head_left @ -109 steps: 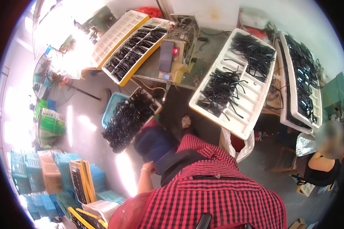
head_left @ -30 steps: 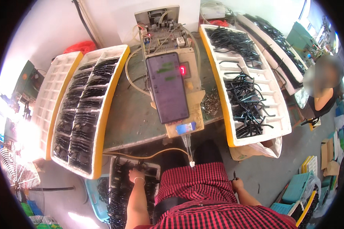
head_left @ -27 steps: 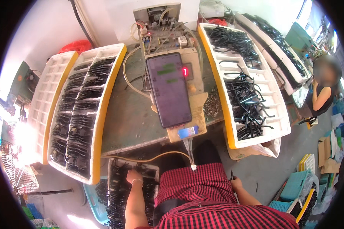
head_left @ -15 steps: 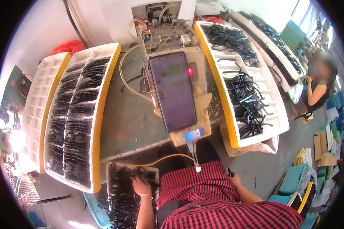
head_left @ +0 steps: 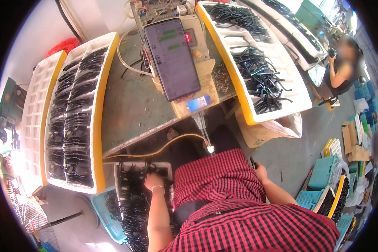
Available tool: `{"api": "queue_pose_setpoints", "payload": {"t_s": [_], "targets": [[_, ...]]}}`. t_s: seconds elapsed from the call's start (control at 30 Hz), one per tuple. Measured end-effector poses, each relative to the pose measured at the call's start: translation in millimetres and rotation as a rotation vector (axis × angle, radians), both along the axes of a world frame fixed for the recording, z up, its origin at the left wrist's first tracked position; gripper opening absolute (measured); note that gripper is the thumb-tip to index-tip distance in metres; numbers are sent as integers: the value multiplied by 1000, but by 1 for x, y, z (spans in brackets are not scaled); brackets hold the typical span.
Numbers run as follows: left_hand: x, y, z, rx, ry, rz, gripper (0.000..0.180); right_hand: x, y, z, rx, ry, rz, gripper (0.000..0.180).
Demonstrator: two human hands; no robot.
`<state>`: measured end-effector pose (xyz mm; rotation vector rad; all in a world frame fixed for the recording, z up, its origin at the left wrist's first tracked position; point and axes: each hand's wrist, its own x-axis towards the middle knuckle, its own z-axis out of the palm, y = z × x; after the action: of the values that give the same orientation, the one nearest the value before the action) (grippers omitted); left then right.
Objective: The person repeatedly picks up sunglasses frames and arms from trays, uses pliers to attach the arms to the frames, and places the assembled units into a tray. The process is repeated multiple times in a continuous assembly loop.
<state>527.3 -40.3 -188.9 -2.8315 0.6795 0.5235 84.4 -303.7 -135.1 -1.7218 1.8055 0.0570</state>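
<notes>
My left hand (head_left: pixel 153 180) is at the upper part of a white tray (head_left: pixel 171 171) beside my left thigh. Rows of black eyeglass parts (head_left: pixel 134 210) fill that tray. The fingers are curled in among the dark pieces; what they grip is too small to make out. Off my right hip, my right hand (head_left: pixel 261 171) is closed on a slim black piece (head_left: pixel 253 162) that sticks up past the fingers. Between my legs, a pair of thin metal prongs (head_left: pixel 200 124) hangs from the bench machine, with a bright tip at the lower end.
A phone (head_left: pixel 172 59) leans on the machine (head_left: pixel 195 27). Foam trays with yellow sides stand on the bench: a left tray (head_left: pixel 97 126) of black frames, a right one (head_left: pixel 248 111) of black temple arms. A blue basket (head_left: pixel 113 227) sits below. Another person (head_left: pixel 344 71) is at far right.
The view has tipped downward, so the bench stands higher in the picture. My left hand's fingers have drawn together in the tray. My right hand still holds the slim black piece.
</notes>
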Motion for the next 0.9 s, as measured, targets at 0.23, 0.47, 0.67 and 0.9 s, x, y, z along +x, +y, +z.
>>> {"api": "queue_pose_setpoints", "payload": {"t_s": [0.23,0.47,0.67,0.9], "targets": [[-45,37,26,-386,-83,40,26,-14,6,2,11,-32,-22,48],[-32,33,-14,-262,33,187,31,-4,-1,3,32,21,42,48],[-58,26,8,-261,-12,-42,53,-8,-4,-17,69,-38,12,53],[-65,35,19,-401,-11,-48,44,-12,-4,-22,95,-45,-6,56]]}}
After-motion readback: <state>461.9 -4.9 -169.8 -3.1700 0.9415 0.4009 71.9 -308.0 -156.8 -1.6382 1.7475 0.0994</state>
